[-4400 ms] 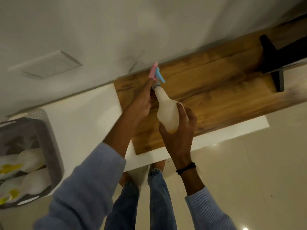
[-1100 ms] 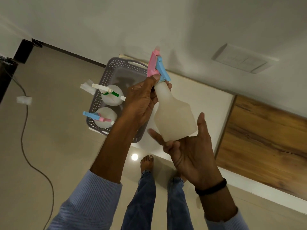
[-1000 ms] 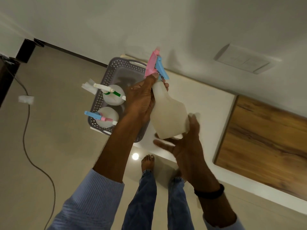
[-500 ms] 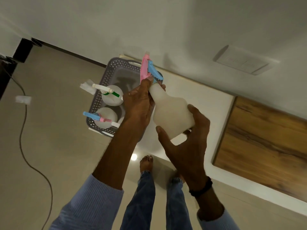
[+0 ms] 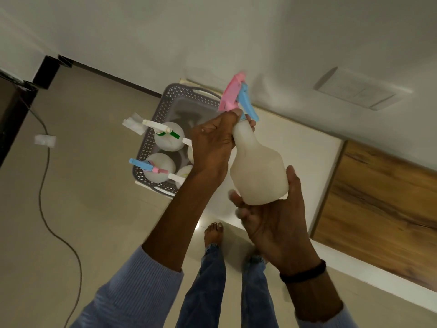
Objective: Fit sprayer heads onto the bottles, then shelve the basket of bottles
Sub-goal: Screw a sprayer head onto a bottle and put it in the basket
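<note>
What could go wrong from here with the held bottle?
1. The right hand holds the bottle only at its base; a twist from the left hand at the neck could slip it free.
2. That hand hides the collar of the sprayer head, so it may be cross-threaded unseen.

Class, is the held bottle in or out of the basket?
Out: the left hand and right hand hold the bottle apart from the basket.

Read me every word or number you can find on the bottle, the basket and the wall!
No words or numbers can be read anywhere.
The bottle being held is plain white, with no label.
The basket and the wall plate show no print either.
</note>
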